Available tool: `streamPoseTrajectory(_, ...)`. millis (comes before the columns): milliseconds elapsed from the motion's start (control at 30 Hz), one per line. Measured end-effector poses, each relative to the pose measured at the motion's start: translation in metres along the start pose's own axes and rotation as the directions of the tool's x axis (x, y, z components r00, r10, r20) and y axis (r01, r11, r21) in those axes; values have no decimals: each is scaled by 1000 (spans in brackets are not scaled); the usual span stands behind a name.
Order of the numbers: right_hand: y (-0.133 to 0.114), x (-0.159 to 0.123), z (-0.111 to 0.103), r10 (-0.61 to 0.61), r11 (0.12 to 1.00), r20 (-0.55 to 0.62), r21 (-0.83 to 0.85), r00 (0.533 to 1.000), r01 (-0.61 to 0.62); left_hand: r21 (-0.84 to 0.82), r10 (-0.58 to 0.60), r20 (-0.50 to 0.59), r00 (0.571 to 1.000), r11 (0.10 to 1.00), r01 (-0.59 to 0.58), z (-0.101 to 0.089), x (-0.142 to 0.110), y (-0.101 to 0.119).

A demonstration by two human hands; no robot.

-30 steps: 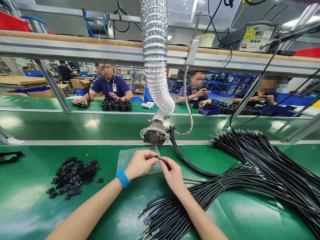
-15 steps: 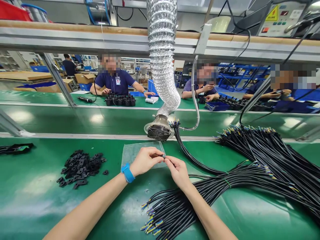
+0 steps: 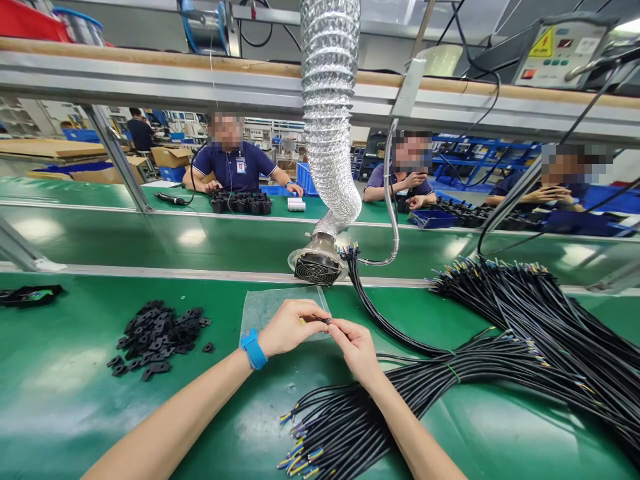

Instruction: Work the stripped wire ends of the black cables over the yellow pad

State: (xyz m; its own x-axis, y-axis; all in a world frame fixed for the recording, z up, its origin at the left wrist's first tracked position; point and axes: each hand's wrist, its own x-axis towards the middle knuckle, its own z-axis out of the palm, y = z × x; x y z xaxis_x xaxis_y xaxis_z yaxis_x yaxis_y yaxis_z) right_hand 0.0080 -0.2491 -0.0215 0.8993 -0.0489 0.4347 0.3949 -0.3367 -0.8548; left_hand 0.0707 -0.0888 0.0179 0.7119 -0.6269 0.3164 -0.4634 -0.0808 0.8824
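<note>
In the head view, my left hand (image 3: 293,327), with a blue wrist strap (image 3: 254,349), is closed in a pinch around a small black part (image 3: 325,321). A bit of yellow wire shows beneath its fingers. My right hand (image 3: 356,345) meets it fingertip to fingertip, pinching a black cable whose end runs into the part; the fingers mostly cover both. Under the left hand lies a clear plastic bag (image 3: 270,305). To the left is a pile of flat black plastic pieces (image 3: 163,333). Bundled black cables (image 3: 420,373) with bare coloured wire ends pass beneath my right forearm.
A fume extraction hose (image 3: 330,127) with a fan inlet (image 3: 317,268) hangs just beyond my hands. A larger cable stack (image 3: 540,313) fills the right side. Across the bench, co-workers (image 3: 235,167) sit behind a metal frame (image 3: 117,160).
Both hands stay together in the same pinch, the fingers shifted slightly. Across the bench, a co-worker's hand has drawn back a little from a white object. The whole view has shifted slightly.
</note>
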Motion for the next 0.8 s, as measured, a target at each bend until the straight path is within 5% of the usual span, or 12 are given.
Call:
streamPoseTrajectory(200,1,-1,4,-151,976,-131,-176,980,127,-95,-26,23,999,995,28,-5,3,0)
streamPoseTrajectory(400,-3,-3,7,-280,910,-105,-346,954,229,-225,-146,2,989,964,143,-11,5,1)
streamPoseTrajectory(667,0,-2,8,-231,924,-84,-330,969,192,-130,-41,65,997,990,49,-11,4,5)
streamPoseTrajectory(800,-7,6,-1,-196,937,-230,-331,953,113,39,24,-86,996,999,-20,-21,2,16)
